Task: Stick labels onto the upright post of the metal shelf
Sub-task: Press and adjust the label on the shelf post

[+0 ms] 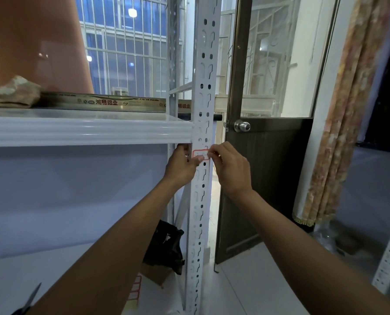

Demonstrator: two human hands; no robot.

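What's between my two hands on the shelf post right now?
In the head view, a red-bordered label on the upright post lies between the left hand, thumb pressing it, and the right hand pinching its edge.

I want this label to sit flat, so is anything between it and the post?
Nothing visible. The label lies on the post just below the shelf beam; the left hand grips the post, thumb on the label; the right hand pinches its right end.
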